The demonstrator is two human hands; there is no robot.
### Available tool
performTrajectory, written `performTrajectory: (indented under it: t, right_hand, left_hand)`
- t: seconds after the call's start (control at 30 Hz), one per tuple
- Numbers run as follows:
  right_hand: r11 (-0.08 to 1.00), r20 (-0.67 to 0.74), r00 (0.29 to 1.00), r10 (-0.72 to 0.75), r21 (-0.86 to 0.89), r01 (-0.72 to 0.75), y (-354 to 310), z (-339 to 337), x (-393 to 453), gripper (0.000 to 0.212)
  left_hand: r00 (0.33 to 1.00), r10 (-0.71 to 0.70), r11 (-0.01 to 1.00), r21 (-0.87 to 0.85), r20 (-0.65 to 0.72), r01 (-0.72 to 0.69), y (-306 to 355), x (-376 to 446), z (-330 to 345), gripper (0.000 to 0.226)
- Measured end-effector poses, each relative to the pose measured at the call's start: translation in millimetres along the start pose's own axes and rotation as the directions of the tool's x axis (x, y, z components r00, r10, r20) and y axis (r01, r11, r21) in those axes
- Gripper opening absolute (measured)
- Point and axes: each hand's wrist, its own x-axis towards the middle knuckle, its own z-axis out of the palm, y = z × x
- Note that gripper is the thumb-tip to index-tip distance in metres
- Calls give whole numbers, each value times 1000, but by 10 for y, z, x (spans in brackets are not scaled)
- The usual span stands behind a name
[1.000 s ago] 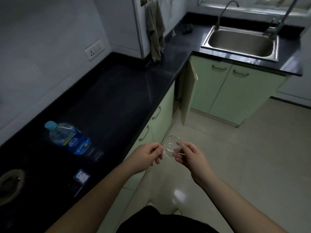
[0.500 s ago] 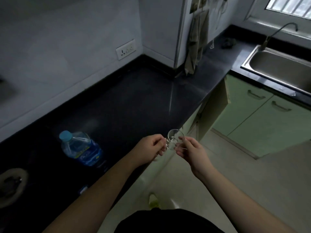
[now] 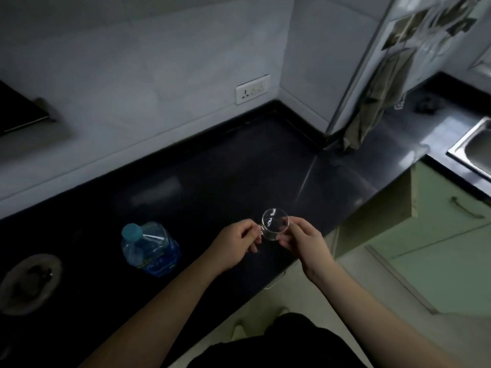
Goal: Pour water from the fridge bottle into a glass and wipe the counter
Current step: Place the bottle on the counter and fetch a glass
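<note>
A small clear glass [image 3: 274,223] with a side handle hangs just above the front part of the black counter [image 3: 239,171]. My left hand [image 3: 235,244] pinches its handle. My right hand [image 3: 303,241] holds its other side. A plastic water bottle [image 3: 148,248] with a light blue cap and blue label stands on the counter to the left of my hands, its cap on. A grey-green cloth [image 3: 377,102] hangs on the wall at the counter's far corner.
A round burner [image 3: 29,282] sits at the counter's left end. A wall socket [image 3: 252,89] is above the counter. A steel sink [image 3: 473,147] lies at the right. Below the counter are pale green cabinets [image 3: 438,235], one door ajar [image 3: 390,205].
My view has turned left toward the counter. Both hands have carried the glass from over the floor to over the counter, near the bottle.
</note>
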Motion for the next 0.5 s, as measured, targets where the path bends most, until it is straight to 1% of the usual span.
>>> performTrajectory:
  t: [0.2,0.3,0.37,0.43,0.5]
  right_hand:
    - [994,124,988,88,-73,-79,-34,176,488,18]
    - [981,198,968,153,-153,-123,-104,224,788,20]
    - [970,247,952,179,-209,-128,-195,263,1006,20]
    - [955,270,941,203,-268,-128,-280,318,1207,20]
    - [937,272,934,233,-318,-141,-354,393,1363,19]
  left_hand:
    - [980,-148,989,-50,-135,142,-108,229,-132,22]
    - [948,-249,965,-132,-196,226,-114,365,-190,20]
    - [921,-324,935,-223,-215,277,-120,476,-212,20]
    - [886,-404,895,-300,-228,330,-113,576,-237,20]
    - [860,-451,868,-343,-239,360,-107,663,-260,20]
